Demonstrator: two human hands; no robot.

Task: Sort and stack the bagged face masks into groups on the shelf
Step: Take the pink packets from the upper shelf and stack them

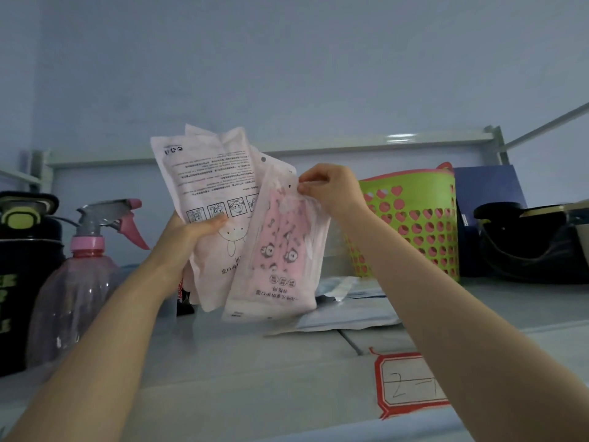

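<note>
Left hand (pixel 191 232) grips a fan of mask bags (pixel 207 186) above the shelf (pixel 223 362); right hand (pixel 331 189) pinches the pink bag (pixel 283 250) by its top corner. Drawing it out steadily should avoid dragging neighbouring bags.

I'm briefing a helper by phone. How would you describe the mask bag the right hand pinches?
Find the green basket. Just left of it, the right hand pinches a mask bag by its top edge. Unlike the pale bags in the left hand, it shows pink masks with dark cartoon animals.
</note>
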